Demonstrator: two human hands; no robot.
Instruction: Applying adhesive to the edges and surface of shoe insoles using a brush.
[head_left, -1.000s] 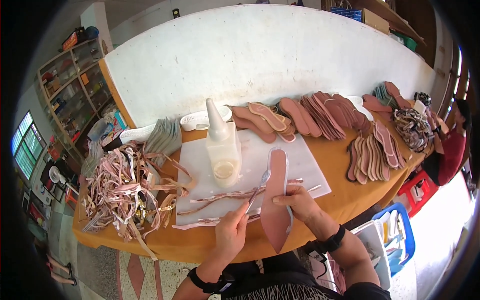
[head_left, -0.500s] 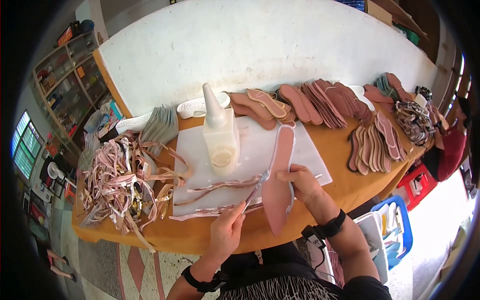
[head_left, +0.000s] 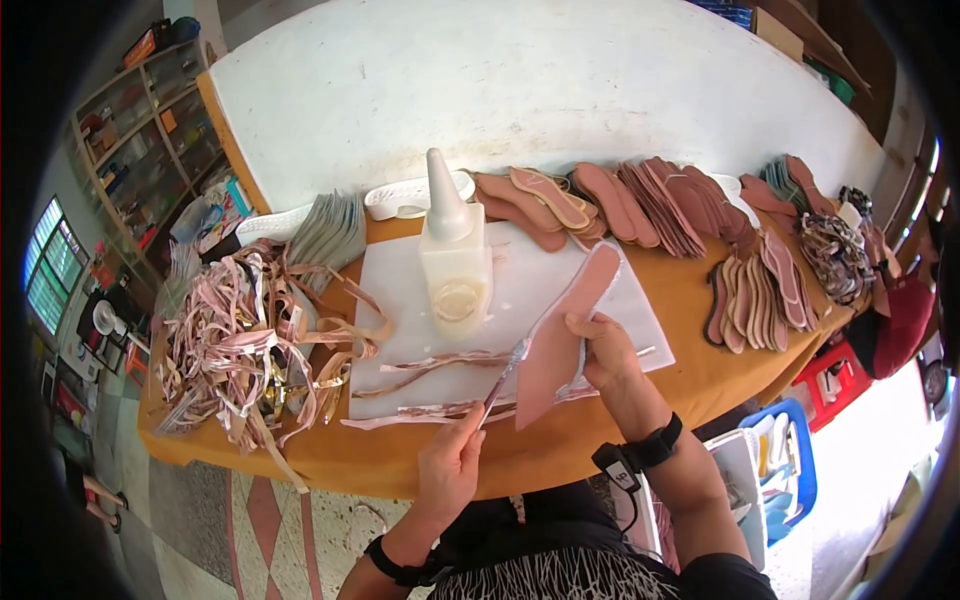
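Observation:
My right hand (head_left: 606, 350) is closed on a pinkish-brown insole (head_left: 562, 335), thumb lying on its face. The insole is tilted, its far end leaning right, with whitish material along its edges. In my left hand (head_left: 451, 462) is a thin brush (head_left: 499, 382), held like a pen. Its pale, coated tip is at the insole's left edge. Beyond my hands stands a cream plastic bottle (head_left: 455, 265) with a tall cone nozzle, on a white board (head_left: 390, 290). Several pink and brown strips (head_left: 440, 362) lie on the board near me.
A tangled heap of pink strips (head_left: 235, 350) covers the table's left side. Stacked insoles (head_left: 660, 205) line the back, with another fanned group (head_left: 752, 300) at right. Beside the table are a blue basket (head_left: 805, 465) and a red stool (head_left: 840, 385). Another person (head_left: 905, 320) is at the far right.
The insole has tipped further to the right and its near end has lifted away from me. The brush tip has shifted slightly down along its left edge.

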